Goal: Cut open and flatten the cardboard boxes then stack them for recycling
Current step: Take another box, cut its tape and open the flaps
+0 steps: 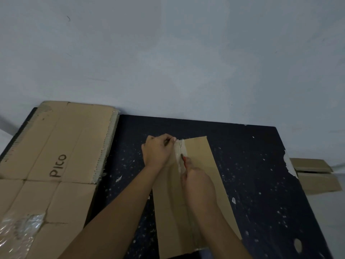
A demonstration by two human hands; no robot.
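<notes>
Cardboard box [197,193] flat on the dark table [261,174], taped seam [179,156] up the middle; left hand [158,152] pinching the tape at the far end, right hand [197,182] gripping an orange cutter [183,159] on that seam; flattened stack [56,156] off left, marked PICO
</notes>
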